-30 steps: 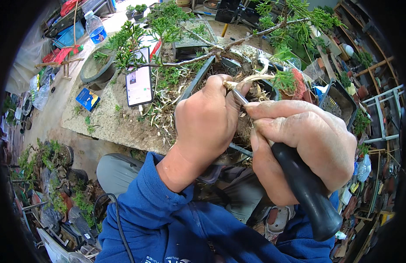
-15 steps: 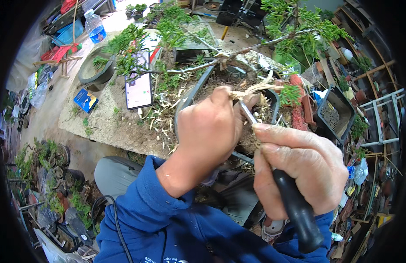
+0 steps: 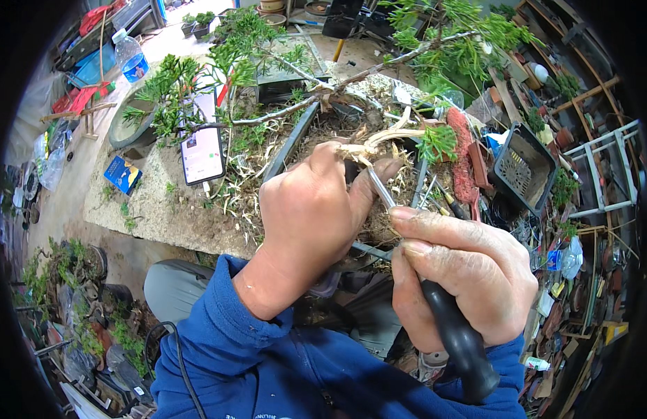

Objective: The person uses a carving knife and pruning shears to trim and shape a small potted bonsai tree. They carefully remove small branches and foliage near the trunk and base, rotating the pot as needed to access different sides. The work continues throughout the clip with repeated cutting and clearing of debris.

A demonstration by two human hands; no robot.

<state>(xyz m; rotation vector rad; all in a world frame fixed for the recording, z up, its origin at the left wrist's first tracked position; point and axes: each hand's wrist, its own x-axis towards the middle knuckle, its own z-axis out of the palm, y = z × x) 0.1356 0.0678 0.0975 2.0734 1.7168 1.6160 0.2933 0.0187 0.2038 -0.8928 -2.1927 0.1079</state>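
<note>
A small juniper tree with green foliage (image 3: 246, 42) and a grey-brown branch (image 3: 274, 114) stands in a dark rectangular pot (image 3: 293, 140) of soil. My left hand (image 3: 302, 202) is closed on a pale, peeled branch (image 3: 390, 135) low on the tree, thumb and forefinger near the worked spot. My right hand (image 3: 470, 272) grips a carving tool (image 3: 456, 335) with a black handle and a slim steel shaft. The tool's tip meets the pale wood beside my left fingers; the exact cutting edge is hard to make out.
Wood shavings litter the stone slab (image 3: 163, 223). On it lie a phone (image 3: 203, 150), a blue card packet (image 3: 122, 174) and a round grey pot (image 3: 131, 119). A water bottle (image 3: 131, 56) stands behind. Rightward are a red brush (image 3: 463, 157) and a black plastic basket (image 3: 524, 167).
The whole scene has shifted slightly left, showing more hand tools right of the pot. Both hands keep their grips, and the tool's tip stays at the pale wood.
</note>
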